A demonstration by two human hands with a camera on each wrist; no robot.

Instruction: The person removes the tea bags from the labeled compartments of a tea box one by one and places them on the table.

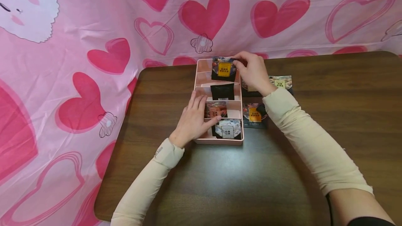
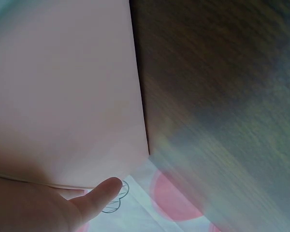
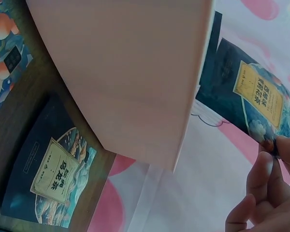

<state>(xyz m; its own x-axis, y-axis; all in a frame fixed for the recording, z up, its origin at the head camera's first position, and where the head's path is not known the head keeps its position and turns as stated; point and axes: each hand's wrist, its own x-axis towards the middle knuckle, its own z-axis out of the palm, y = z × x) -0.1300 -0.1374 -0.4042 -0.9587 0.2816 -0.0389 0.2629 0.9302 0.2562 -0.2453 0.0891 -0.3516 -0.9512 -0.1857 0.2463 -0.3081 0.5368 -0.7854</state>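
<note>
A pink divided box (image 1: 218, 142) stands on the table. At its far end my right hand (image 1: 252, 69) pinches a dark tea sachet with a yellow label (image 1: 224, 69) by one corner; the sachet's lower end overlaps the far compartments. My left hand (image 1: 193, 120) rests over the box's left rim with fingers extended, the thumb reaching across the near compartments. Inside the box are a plain black sachet (image 1: 222, 91), a reddish sachet (image 1: 215, 108) partly behind the left hand, and a white-and-black sachet (image 1: 230, 130) in the nearest compartment.
Right of the box lie a sachet with an orange label (image 1: 254, 113) and one with a pale label (image 1: 280, 82), partly behind the right arm. A pink heart-print cloth (image 1: 238, 20) hangs along the far and left edges of the wooden table (image 1: 220, 184).
</note>
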